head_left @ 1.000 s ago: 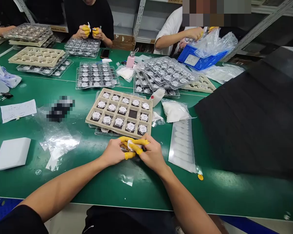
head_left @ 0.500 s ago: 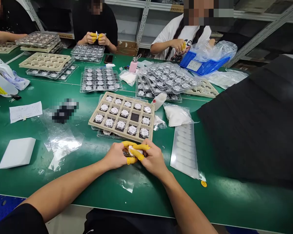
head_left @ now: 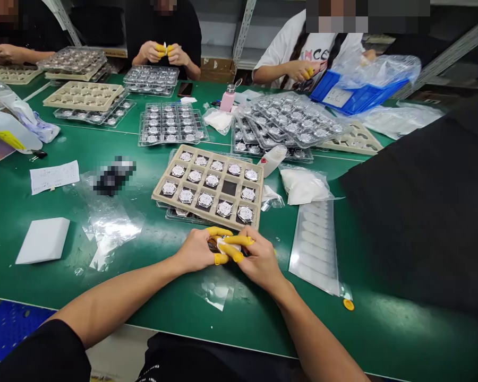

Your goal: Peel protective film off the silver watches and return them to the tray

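My left hand (head_left: 194,250) and my right hand (head_left: 258,260) meet just in front of a beige tray (head_left: 211,185) of round silver watch cases. Both wear yellow finger cots. Between the fingertips sits a small dark watch part (head_left: 213,245) with a white wipe (head_left: 224,245) pressed on it; the left hand grips the part and the right thumb and forefinger pinch the wipe. Most of the part is hidden by fingers. One tray pocket (head_left: 229,187) is dark and bare.
Clear trays of cases (head_left: 171,123) and a leaning stack (head_left: 287,122) lie beyond. A white bag (head_left: 302,185), a plastic strip (head_left: 314,246), a loose yellow cot (head_left: 348,304), crumpled film (head_left: 107,223), a white pad (head_left: 43,240) and black cloth (head_left: 422,201) surround me. Three other people work across the table.
My hands stay together on the part with only small finger shifts. The view has swung a little, sliding everything slightly right.
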A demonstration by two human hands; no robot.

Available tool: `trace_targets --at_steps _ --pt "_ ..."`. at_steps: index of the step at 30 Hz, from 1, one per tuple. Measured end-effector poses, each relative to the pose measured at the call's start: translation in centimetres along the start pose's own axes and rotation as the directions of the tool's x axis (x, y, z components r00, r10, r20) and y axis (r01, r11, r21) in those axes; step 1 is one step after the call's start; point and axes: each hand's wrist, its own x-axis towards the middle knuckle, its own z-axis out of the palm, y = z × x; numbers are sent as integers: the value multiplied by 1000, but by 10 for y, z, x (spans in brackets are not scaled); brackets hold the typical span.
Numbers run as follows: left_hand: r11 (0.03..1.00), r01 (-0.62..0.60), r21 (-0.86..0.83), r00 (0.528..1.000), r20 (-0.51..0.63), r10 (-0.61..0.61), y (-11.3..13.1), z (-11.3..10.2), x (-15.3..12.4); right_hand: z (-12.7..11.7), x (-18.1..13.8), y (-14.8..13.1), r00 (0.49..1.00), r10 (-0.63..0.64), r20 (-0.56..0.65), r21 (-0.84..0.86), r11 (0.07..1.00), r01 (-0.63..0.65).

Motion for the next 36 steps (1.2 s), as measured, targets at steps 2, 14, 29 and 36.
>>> trace_targets --at_steps 2,14,29,36 --pt "998 6 -54 1000 -16 -7 -1 0 1 -1 -1 1 999 35 -36 -15 999 -35" --pt "1000 -28 0 999 -34 28 -2 0 1 -2 0 3 1000 5 5 15 1000 -5" --pt "1000 -8 -20 1000 -15 7 1 0 0 2 -1 2 999 -16 -42 -18 1000 15" --pt "999 -3 -43 1000 -24 2 4 0 0 0 -2 3 998 0 -60 -70 998 -5"
